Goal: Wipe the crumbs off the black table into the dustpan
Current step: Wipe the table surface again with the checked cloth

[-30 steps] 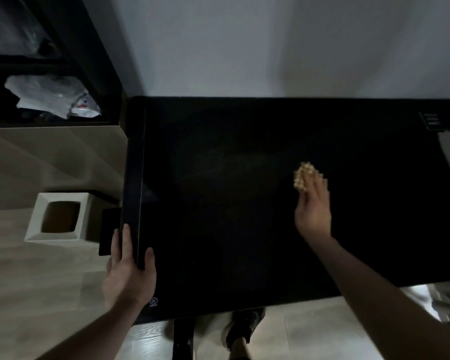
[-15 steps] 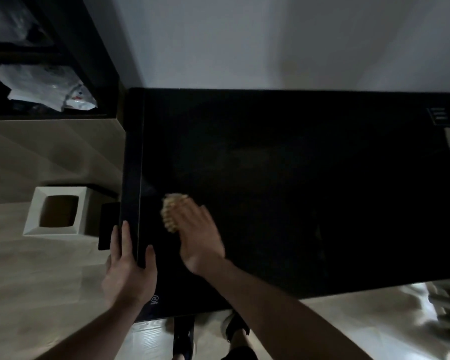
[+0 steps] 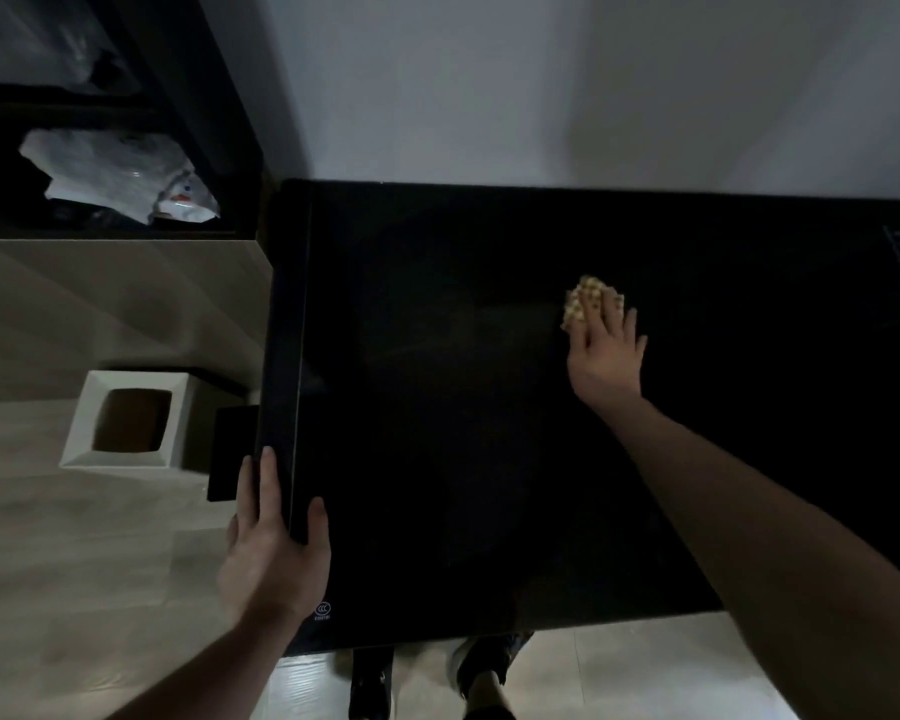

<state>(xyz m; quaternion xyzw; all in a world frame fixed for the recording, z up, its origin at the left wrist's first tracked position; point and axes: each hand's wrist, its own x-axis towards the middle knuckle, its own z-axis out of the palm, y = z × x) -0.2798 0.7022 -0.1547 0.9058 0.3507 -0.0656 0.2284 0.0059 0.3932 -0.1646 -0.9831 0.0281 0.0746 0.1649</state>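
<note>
Black table [image 3: 463, 407]: right hand [image 3: 606, 356] presses cloth [image 3: 583, 301].

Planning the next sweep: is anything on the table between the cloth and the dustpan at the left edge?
Nothing visible: the table is bare between the cloth under the right hand and the dustpan.

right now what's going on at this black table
A person is wiping the black table. Their right hand presses a yellow checked cloth flat on the right part of the top. Their left hand grips a black dustpan against the table's left edge, ready to catch what gets swept over. No crumbs can be made out in this dim view.
</note>
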